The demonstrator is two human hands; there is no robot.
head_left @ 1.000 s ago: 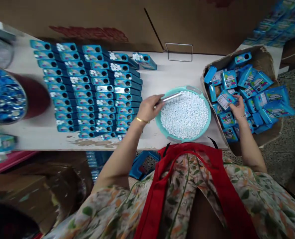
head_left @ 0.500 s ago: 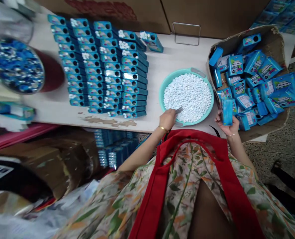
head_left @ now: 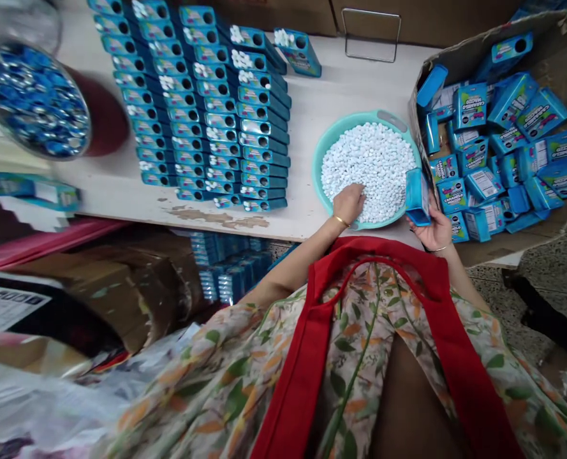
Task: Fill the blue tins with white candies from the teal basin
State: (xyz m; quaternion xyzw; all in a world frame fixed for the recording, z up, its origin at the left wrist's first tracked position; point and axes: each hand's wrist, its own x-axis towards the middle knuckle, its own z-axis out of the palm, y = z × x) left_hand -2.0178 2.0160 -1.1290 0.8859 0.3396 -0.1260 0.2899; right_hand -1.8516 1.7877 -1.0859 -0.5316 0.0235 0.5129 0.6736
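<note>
My left hand is closed and dips into the small white candies at the near left of a turquoise colander-like bowl. Whatever its fingers grip is hidden; a small grey tool showed there earlier. My right hand holds a blue candy box tilted over the bowl's right rim, beside the carton. Left of the bowl stand rows of blue boxes with round holes in their tops, white candies lying on many of them.
An open cardboard carton of blue boxes stands at the right. A metal container of shiny blue wrapped pieces is at the far left. One box stands apart near a wire handle. More blue boxes are stacked below the table.
My left hand has pushed deeper into the candies, and the grey tool has gone out of sight. My right hand has brought the box left to the bowl's rim and tilted it.
</note>
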